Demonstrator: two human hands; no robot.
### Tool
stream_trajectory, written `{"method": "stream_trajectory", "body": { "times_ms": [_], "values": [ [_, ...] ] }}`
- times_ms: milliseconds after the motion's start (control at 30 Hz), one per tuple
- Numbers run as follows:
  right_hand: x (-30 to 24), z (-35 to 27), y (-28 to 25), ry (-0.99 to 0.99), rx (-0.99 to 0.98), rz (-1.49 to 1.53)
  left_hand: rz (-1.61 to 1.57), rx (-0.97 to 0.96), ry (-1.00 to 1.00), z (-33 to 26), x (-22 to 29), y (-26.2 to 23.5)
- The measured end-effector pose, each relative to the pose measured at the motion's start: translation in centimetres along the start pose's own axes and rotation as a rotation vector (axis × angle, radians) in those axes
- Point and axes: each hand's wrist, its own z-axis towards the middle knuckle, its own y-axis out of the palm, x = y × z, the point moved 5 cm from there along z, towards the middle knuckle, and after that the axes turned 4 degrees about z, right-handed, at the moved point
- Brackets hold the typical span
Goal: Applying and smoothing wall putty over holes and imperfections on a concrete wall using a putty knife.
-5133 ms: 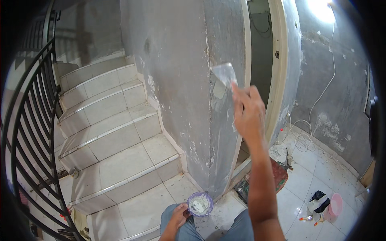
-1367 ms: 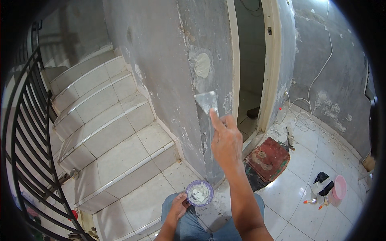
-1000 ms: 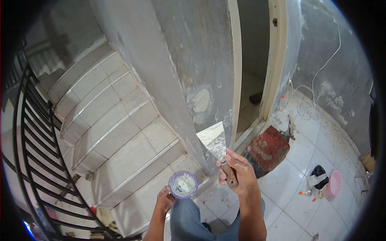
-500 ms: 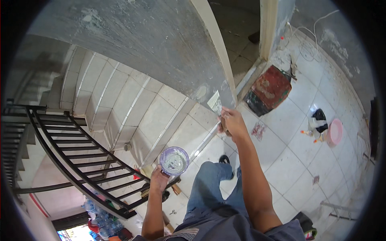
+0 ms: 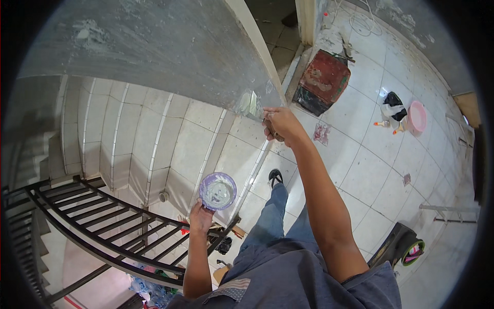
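My left hand (image 5: 201,216) grips the near rim of a small purple bowl (image 5: 218,191) and holds it level. Pale, wet filler paste (image 5: 220,192) coats the inside of the bowl. A putty knife (image 5: 251,104) is in my right hand (image 5: 281,125), its fingers closed round the handle. The blade lies against the lower end of the grey plastered wall (image 5: 170,51), at a light patch of paste near the wall's edge. The handle is mostly hidden by my fingers.
Tiled stairs (image 5: 134,123) rise at the left behind a black metal railing (image 5: 118,226). A worn red-and-black box-like object (image 5: 324,81) stands by the doorway. Farther right on the tiled floor are a pink basin (image 5: 417,116) and a black-and-white bag (image 5: 393,106).
My view has shifted, and the scene sits differently in it. The putty knife's blade has come onto the wall's patch from the wall's edge. The bowl stays in my left hand.
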Motion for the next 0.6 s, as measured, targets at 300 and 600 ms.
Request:
{"method": "stream_trajectory", "body": {
  "times_ms": [300,600],
  "values": [
    [-0.5,-0.6,0.2,0.038,0.019,0.130,0.047,-0.119,-0.073,4.5,1.6,-0.5],
    [-1.8,-2.3,1.3,0.079,0.010,0.103,0.050,-0.138,-0.099,6.2,1.8,0.4]
  ]
}}
